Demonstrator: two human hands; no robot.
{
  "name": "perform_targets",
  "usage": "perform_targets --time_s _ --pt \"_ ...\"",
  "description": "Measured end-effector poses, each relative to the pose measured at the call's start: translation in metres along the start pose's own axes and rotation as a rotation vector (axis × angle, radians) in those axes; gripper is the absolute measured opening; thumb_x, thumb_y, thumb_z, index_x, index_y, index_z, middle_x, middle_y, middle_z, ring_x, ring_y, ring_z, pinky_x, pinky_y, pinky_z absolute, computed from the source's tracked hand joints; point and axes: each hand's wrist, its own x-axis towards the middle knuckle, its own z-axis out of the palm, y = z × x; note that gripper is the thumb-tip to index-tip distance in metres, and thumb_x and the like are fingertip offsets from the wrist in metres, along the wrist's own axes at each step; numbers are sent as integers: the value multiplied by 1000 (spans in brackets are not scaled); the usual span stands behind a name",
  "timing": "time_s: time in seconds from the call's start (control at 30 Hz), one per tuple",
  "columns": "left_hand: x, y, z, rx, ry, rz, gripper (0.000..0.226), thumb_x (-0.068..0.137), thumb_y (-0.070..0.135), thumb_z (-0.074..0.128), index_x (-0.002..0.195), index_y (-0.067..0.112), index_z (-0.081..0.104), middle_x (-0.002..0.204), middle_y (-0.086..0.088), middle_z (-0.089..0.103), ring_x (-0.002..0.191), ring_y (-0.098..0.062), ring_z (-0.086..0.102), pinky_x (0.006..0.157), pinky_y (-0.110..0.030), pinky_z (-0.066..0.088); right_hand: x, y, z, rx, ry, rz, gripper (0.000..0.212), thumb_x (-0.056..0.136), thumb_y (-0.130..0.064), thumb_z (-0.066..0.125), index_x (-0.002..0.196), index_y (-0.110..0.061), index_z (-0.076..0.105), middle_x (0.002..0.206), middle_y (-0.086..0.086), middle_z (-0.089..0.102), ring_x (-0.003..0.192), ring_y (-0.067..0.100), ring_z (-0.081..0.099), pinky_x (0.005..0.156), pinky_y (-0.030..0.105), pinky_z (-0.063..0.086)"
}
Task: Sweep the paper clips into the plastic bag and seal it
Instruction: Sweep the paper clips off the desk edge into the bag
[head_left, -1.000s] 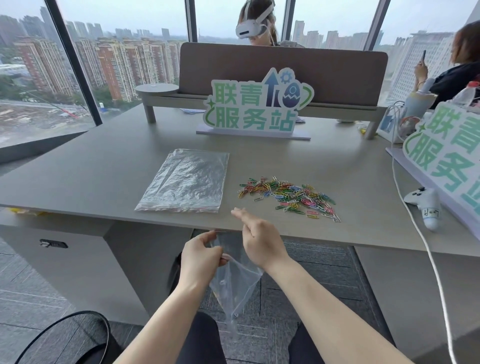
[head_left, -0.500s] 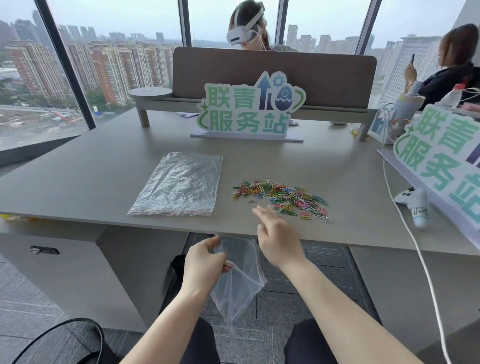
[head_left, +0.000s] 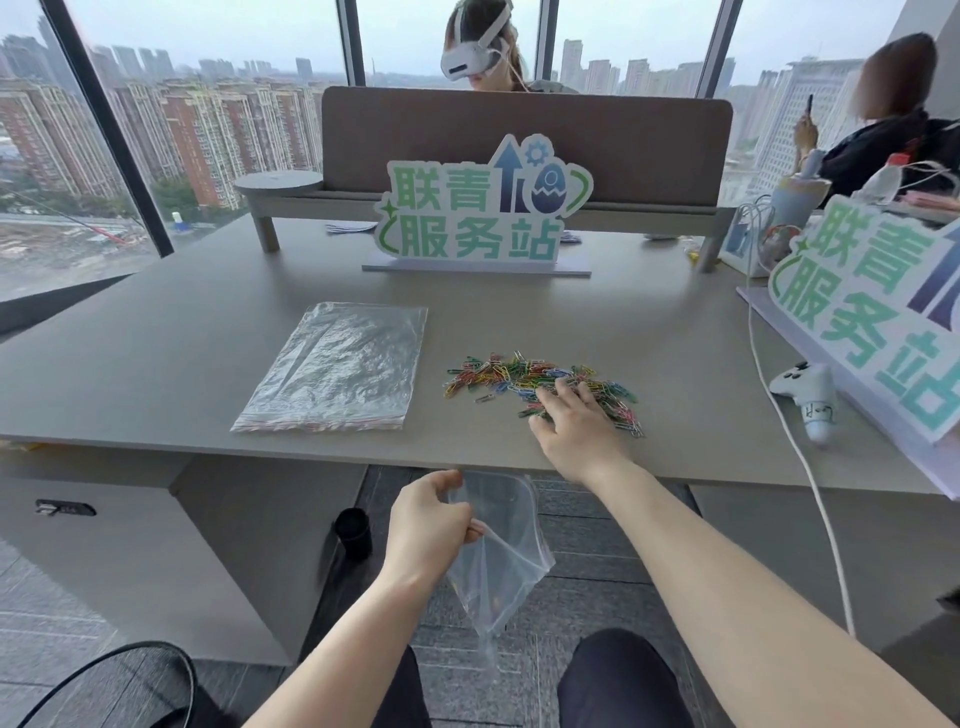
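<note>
A spread of coloured paper clips (head_left: 509, 375) lies on the grey desk (head_left: 197, 343), right of centre and close to the front edge. My right hand (head_left: 576, 431) rests flat on the near right part of the pile, fingers apart, holding nothing. Below the desk edge my left hand (head_left: 428, 530) pinches the rim of a small clear plastic bag (head_left: 501, 566). The bag hangs open under the edge, just left of my right wrist.
A stack of flat clear bags (head_left: 337, 374) lies left of the clips. A green-lettered sign (head_left: 478, 213) stands at the back, another sign (head_left: 883, 312) at the right beside a white controller (head_left: 805, 395) and white cable (head_left: 800, 457). Two people sit beyond.
My right hand let go of the bag, rose over the desk edge and came down on the clips. My left hand keeps the bag under the edge, now open.
</note>
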Motion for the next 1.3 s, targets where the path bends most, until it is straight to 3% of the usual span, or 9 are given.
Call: perform_targets --time_s 0.43,0.63,0.77,1.0,1.2,1.3 --pt "-8 3 18 -23 -36 -13 61 78 -10 45 136 6 54 137 -7 58 65 -19 75 75 -36 62 -19 -11 14 0 62 -171 50 103 -36 25 151 -22 24 161 0 14 148 14 3 117 30 2" --pt "-9 3 27 -55 -58 -18 59 79 -11 46 136 5 54 137 -8 57 67 -20 76 73 -33 62 -32 -20 20 115 76 -217 51 103 -31 27 152 -20 22 161 -1 15 148 12 4 118 30 7" --pt "-9 5 29 -63 -52 -24 58 80 -10 46 136 5 54 137 -7 58 66 -18 75 69 -29 62 -35 -5 12 205 200 -129 51 101 -24 31 151 -18 25 159 -2 21 147 10 9 118 30 14" --pt "-6 3 34 -97 -53 -29 57 82 -12 48 136 3 52 139 -8 56 67 -21 76 73 -34 61 -34 -5 16 -27 75 -162 55 102 -38 23 153 -21 15 162 1 8 148 14 4 120 31 -1" --pt "-5 1 32 -146 -41 -49 56 81 -14 52 135 2 53 134 -8 59 65 -18 75 63 -23 59 -46 -15 25 -44 110 -173 54 103 -36 22 153 -16 17 161 4 11 148 16 5 120 30 -2" --pt "-4 0 31 -184 -40 -66 56 81 -15 54 135 0 53 133 -8 59 69 -20 75 69 -28 61 -55 -21 29 -43 138 -174 53 103 -34 22 153 -15 15 161 6 11 148 16 4 118 29 -5"
